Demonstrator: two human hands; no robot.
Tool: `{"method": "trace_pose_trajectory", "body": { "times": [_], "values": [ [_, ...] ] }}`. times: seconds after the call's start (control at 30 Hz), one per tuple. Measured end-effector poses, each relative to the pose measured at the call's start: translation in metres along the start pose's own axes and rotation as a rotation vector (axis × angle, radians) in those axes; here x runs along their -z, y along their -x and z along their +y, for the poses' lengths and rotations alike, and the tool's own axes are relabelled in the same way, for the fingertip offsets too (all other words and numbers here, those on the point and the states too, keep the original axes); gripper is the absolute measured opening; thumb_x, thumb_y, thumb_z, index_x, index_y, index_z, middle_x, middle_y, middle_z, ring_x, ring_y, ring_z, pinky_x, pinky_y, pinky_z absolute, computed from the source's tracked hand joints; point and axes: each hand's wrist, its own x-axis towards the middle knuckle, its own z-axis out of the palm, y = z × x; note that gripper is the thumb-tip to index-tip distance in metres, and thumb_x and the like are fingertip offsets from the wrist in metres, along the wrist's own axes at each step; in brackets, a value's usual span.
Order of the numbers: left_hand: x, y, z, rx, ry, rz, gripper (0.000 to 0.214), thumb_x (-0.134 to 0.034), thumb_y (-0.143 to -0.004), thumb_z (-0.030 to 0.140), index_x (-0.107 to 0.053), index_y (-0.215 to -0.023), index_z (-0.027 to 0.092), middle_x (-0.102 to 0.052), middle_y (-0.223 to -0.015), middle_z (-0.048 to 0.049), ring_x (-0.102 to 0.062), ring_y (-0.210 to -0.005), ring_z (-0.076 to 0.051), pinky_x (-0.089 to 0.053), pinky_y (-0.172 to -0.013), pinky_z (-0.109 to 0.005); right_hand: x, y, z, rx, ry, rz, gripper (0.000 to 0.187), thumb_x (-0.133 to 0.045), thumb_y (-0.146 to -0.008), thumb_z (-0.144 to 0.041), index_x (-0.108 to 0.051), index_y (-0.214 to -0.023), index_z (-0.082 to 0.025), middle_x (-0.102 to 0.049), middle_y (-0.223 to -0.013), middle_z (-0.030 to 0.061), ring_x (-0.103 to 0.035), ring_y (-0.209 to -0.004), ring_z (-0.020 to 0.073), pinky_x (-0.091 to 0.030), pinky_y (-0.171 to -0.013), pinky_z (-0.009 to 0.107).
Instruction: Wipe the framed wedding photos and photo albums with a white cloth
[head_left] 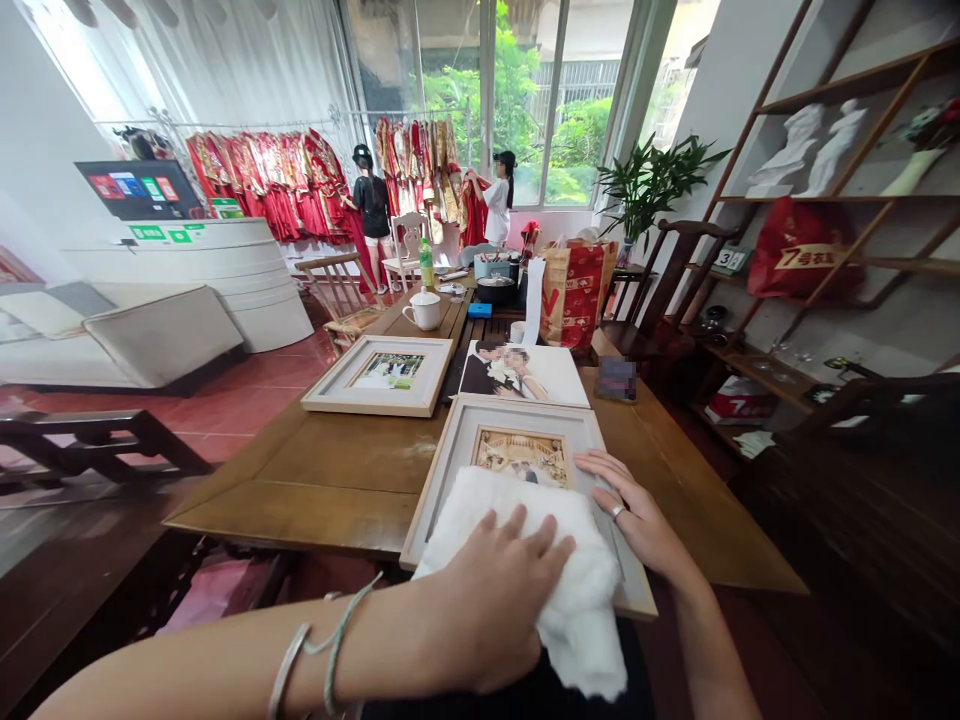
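Note:
A framed photo (517, 430) lies flat at the near edge of a wooden table (337, 480). My left hand (495, 590) presses flat on a white fluffy cloth (585, 600) that covers the lower part of the frame, fingers stretched out. My right hand (637, 510), wearing a ring, rests flat on the frame's right side, fingers spread. Beyond it lie a second framed photo (379, 375) and a large unframed wedding photo (525, 372).
A white teapot (425, 310), a green bottle (426, 265), boxes and a red paper bag (577, 290) stand further along the table. Two people stand by racks of red garments at the back. Shelves and a dark chair are on the right, a white sofa on the left.

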Motion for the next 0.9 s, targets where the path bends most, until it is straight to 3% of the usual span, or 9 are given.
{"method": "trace_pose_trajectory", "body": {
  "times": [0.2,0.3,0.4,0.5,0.6,0.73,0.8,0.9],
  "values": [
    [-0.015,-0.055,-0.041,0.195,-0.188,0.147,0.072,-0.053,-0.075,0.016,-0.022,-0.140,0.010,-0.023,-0.146,-0.0202,-0.022,-0.132,-0.038,-0.028,-0.101,-0.057,-0.002,0.000,-0.001,-0.022,-0.004,0.000,0.032,-0.046,-0.086,-0.027,-0.060,-0.115,-0.026,-0.055,-0.129,0.0065,-0.037,-0.129,0.0236,-0.025,-0.110,0.050],
    [-0.011,-0.078,-0.065,0.219,-0.221,0.210,0.072,-0.054,-0.074,0.013,-0.022,-0.139,0.008,-0.022,-0.146,-0.0211,-0.021,-0.133,-0.036,-0.027,-0.103,-0.053,-0.003,-0.001,0.000,-0.028,-0.006,0.014,0.033,-0.047,-0.086,-0.026,-0.059,-0.116,-0.026,-0.054,-0.130,0.0063,-0.037,-0.129,0.0236,-0.026,-0.110,0.049],
    [-0.005,-0.087,-0.072,0.211,-0.242,0.207,0.072,-0.054,-0.073,0.011,-0.025,-0.138,0.004,-0.023,-0.145,-0.0227,-0.023,-0.132,-0.038,-0.032,-0.101,-0.050,-0.003,-0.001,0.001,-0.028,-0.010,0.013,0.033,-0.047,-0.086,-0.025,-0.059,-0.117,-0.026,-0.053,-0.130,0.0063,-0.038,-0.129,0.0230,-0.026,-0.110,0.048],
    [-0.003,-0.073,-0.058,0.175,-0.225,0.139,0.069,-0.054,-0.072,0.014,-0.030,-0.135,0.003,-0.031,-0.141,-0.0245,-0.032,-0.127,-0.039,-0.042,-0.092,-0.049,-0.002,-0.001,0.001,-0.030,-0.007,0.004,0.032,-0.047,-0.086,-0.027,-0.060,-0.115,-0.026,-0.054,-0.130,0.0060,-0.037,-0.130,0.0232,-0.026,-0.109,0.048],
    [-0.007,-0.039,-0.030,0.070,-0.190,0.060,0.067,-0.054,-0.074,0.020,-0.032,-0.134,0.002,-0.037,-0.136,-0.0260,-0.039,-0.122,-0.040,-0.047,-0.084,-0.048,-0.001,-0.001,0.001,-0.025,-0.002,0.002,0.033,-0.047,-0.086,-0.028,-0.060,-0.116,-0.026,-0.054,-0.130,0.0057,-0.038,-0.129,0.0236,-0.026,-0.109,0.048],
    [-0.012,0.008,0.003,-0.054,-0.154,0.052,0.068,-0.051,-0.077,0.023,-0.026,-0.137,0.002,-0.032,-0.139,-0.0265,-0.035,-0.125,-0.040,-0.044,-0.088,-0.049,-0.001,0.000,-0.001,-0.014,-0.001,0.002,0.033,-0.045,-0.087,-0.027,-0.059,-0.117,-0.026,-0.053,-0.130,0.0058,-0.037,-0.130,0.0233,-0.025,-0.110,0.048],
    [-0.010,0.016,0.009,-0.033,-0.125,0.046,0.068,-0.051,-0.077,0.024,-0.028,-0.137,0.003,-0.033,-0.140,-0.0249,-0.036,-0.125,-0.039,-0.044,-0.088,-0.049,-0.001,0.000,-0.001,-0.018,0.000,-0.003,0.033,-0.045,-0.087,-0.027,-0.059,-0.117,-0.026,-0.053,-0.131,0.0056,-0.037,-0.130,0.0228,-0.025,-0.110,0.048],
    [-0.006,0.004,-0.001,0.068,-0.107,0.001,0.066,-0.053,-0.075,0.022,-0.031,-0.135,0.007,-0.037,-0.139,-0.0214,-0.038,-0.125,-0.036,-0.043,-0.092,-0.047,-0.001,0.000,-0.001,-0.022,0.005,-0.007,0.033,-0.045,-0.087,-0.027,-0.059,-0.117,-0.026,-0.053,-0.131,0.0058,-0.036,-0.130,0.0224,-0.024,-0.111,0.047]
  ]
}}
